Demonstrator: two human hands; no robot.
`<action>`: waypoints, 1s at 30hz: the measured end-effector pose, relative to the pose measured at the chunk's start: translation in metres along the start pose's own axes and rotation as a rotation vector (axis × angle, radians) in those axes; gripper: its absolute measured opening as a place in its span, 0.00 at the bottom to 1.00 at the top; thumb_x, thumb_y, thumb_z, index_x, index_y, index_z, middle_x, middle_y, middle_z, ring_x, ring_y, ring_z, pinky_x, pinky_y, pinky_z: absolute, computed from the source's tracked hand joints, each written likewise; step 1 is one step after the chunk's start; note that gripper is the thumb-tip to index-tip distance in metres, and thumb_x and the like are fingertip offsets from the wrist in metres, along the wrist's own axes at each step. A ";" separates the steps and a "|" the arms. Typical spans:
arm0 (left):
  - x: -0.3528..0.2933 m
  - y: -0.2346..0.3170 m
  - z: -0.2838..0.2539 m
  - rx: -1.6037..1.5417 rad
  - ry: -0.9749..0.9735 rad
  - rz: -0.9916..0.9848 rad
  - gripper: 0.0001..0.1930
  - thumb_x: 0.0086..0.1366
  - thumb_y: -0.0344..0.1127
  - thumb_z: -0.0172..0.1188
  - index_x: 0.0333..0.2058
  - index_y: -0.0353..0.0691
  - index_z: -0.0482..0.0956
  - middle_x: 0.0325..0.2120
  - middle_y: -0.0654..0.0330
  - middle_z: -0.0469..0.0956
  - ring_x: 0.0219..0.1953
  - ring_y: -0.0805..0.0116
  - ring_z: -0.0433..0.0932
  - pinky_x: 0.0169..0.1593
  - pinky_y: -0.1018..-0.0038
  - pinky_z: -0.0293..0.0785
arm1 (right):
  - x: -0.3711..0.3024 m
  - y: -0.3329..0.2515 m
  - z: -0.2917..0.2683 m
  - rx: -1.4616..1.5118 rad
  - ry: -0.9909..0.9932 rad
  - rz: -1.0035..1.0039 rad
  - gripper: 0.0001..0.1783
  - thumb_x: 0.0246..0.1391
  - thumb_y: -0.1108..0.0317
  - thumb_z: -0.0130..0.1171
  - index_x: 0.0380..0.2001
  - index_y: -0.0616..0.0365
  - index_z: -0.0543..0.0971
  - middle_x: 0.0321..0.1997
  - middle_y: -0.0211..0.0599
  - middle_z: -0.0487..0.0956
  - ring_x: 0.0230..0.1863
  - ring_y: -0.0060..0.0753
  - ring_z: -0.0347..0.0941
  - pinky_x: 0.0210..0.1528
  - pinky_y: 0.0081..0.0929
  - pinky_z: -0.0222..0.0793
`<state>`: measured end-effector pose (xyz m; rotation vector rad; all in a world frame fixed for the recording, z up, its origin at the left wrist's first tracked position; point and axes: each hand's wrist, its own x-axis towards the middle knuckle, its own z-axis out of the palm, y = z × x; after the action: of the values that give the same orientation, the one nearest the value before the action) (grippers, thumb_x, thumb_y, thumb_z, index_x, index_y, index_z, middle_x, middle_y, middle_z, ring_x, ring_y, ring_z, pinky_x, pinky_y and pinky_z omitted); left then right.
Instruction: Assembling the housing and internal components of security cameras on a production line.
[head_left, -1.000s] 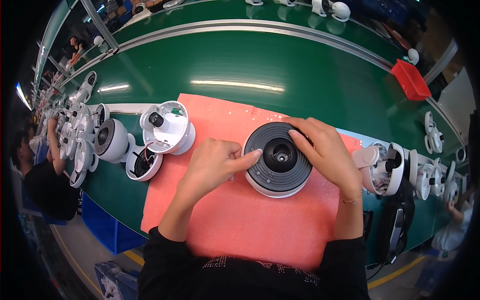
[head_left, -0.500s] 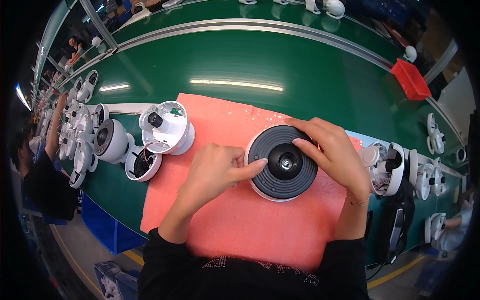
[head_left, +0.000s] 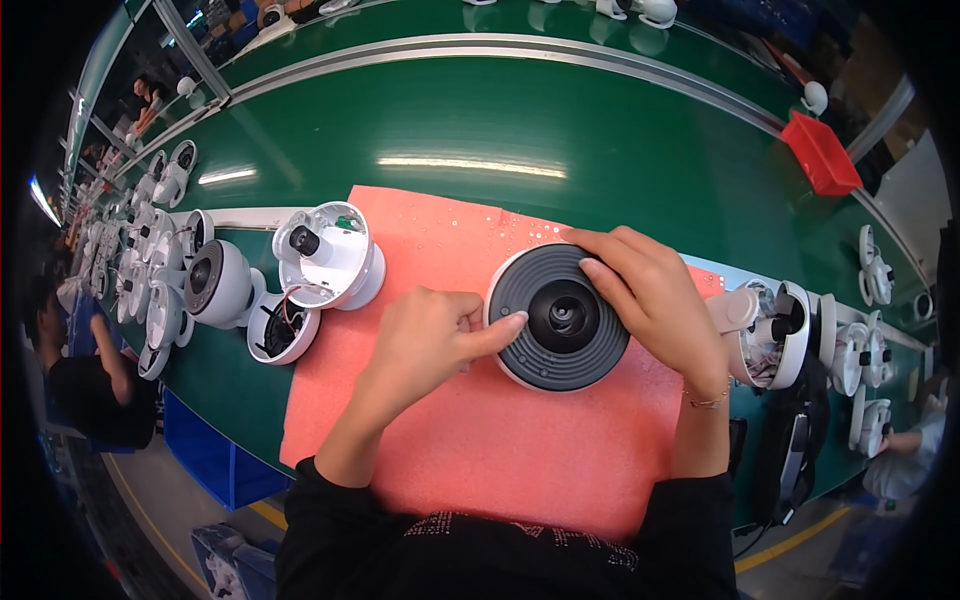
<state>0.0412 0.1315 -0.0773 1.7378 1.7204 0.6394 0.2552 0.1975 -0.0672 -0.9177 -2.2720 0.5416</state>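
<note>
Round dark ribbed disc (head_left: 558,318) with a white rim and a centre lens lies flat on the pink foam mat (head_left: 480,460), right of middle; left hand (head_left: 430,340) loosely curled, forefinger stretched out with its tip on the disc's left edge, gripping nothing; right hand (head_left: 650,290) draped over the disc's upper right edge, fingers spread and pressing, not clamped round it; open white housing (head_left: 325,255) at the mat's upper left corner; smaller open shell (head_left: 282,328) with wires just below it; green belt (head_left: 480,130) beyond; red bin (head_left: 820,152) far right.
</note>
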 end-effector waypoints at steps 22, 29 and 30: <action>0.002 0.005 -0.004 0.037 -0.009 0.007 0.25 0.56 0.51 0.59 0.12 0.34 0.72 0.05 0.61 0.68 0.09 0.74 0.71 0.15 0.79 0.62 | 0.004 0.008 -0.002 0.078 -0.046 0.001 0.13 0.56 0.70 0.49 0.43 0.61 0.76 0.28 0.45 0.74 0.30 0.44 0.71 0.34 0.34 0.66; -0.003 0.007 -0.003 0.052 -0.001 0.069 0.25 0.55 0.51 0.59 0.11 0.34 0.72 0.05 0.61 0.68 0.08 0.74 0.70 0.15 0.80 0.62 | 0.005 0.005 -0.008 0.091 -0.044 -0.019 0.12 0.55 0.71 0.49 0.42 0.61 0.75 0.28 0.45 0.74 0.30 0.44 0.71 0.34 0.34 0.66; -0.003 0.008 -0.003 0.067 0.023 0.079 0.25 0.55 0.51 0.60 0.11 0.34 0.72 0.05 0.61 0.68 0.08 0.74 0.70 0.15 0.79 0.62 | 0.006 0.004 -0.010 0.085 -0.056 0.005 0.12 0.55 0.71 0.49 0.42 0.61 0.75 0.28 0.45 0.74 0.30 0.44 0.71 0.34 0.33 0.66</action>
<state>0.0449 0.1293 -0.0691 1.8590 1.7143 0.6452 0.2608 0.2054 -0.0596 -0.8769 -2.2777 0.6692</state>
